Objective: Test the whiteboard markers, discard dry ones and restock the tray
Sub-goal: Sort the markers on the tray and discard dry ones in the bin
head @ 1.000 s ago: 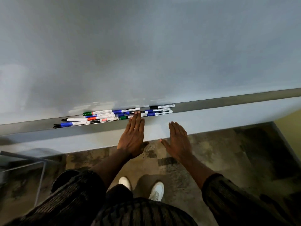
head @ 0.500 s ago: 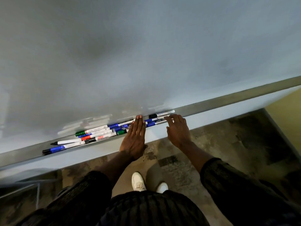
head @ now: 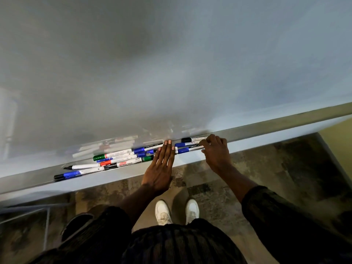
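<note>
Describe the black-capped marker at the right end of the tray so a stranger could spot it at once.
Follow the grey tray along the whiteboard's bottom edge to the right hand. Three markers lie under its fingers; the black-capped marker is the one nearest the board. Its two neighbours have blue caps.

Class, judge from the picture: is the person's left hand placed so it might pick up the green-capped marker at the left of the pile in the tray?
Probably yes. The left hand lies flat with its fingertips on the tray, and the green-capped marker lies uncovered on top of the pile to its left, with nothing between them.
</note>
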A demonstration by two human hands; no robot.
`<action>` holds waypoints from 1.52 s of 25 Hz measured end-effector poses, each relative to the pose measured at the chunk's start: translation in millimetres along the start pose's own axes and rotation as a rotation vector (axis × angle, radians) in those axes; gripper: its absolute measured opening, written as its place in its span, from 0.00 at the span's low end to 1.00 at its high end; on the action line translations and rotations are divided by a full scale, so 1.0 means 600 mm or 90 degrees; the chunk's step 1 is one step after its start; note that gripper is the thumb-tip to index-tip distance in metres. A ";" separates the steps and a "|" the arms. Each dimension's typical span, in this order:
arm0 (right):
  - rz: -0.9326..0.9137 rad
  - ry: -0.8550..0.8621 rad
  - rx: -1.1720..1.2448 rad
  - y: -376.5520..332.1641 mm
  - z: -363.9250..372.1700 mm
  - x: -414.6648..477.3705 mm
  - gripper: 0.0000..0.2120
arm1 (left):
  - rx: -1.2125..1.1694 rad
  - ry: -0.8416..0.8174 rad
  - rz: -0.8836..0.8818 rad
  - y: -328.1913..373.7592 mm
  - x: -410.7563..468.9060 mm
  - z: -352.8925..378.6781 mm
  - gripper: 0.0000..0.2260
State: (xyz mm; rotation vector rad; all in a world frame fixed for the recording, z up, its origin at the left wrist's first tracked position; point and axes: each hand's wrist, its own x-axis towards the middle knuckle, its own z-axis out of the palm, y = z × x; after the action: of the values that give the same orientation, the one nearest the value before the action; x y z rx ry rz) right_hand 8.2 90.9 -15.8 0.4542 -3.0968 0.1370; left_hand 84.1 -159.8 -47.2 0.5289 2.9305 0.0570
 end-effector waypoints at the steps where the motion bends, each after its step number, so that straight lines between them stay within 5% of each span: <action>1: -0.007 0.006 -0.002 0.005 -0.001 0.004 0.18 | 0.011 0.005 -0.002 0.000 -0.002 0.001 0.51; 8: -0.076 -0.010 0.022 0.054 -0.010 0.023 0.15 | 0.026 0.005 -0.033 0.006 -0.006 0.011 0.53; 20: -0.026 0.004 0.257 0.083 -0.025 0.005 0.08 | -0.017 0.037 -0.083 0.037 -0.008 -0.012 0.50; 28: -0.052 0.008 0.416 0.052 -0.043 -0.033 0.08 | -0.324 0.207 -0.221 0.105 -0.010 -0.073 0.34; 32: -0.098 -0.044 0.455 0.039 -0.066 -0.043 0.09 | -0.263 0.305 -0.173 0.108 -0.028 -0.095 0.20; 38: 0.110 -0.242 0.922 -0.004 -0.156 -0.048 0.06 | -0.564 0.270 -0.189 0.109 -0.070 -0.149 0.14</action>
State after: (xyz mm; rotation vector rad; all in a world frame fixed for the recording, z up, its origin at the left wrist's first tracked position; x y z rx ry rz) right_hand 36.1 105.3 76.9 0.1486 -2.6884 2.5083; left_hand 130.3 -114.1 51.9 -0.0772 2.8815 1.4824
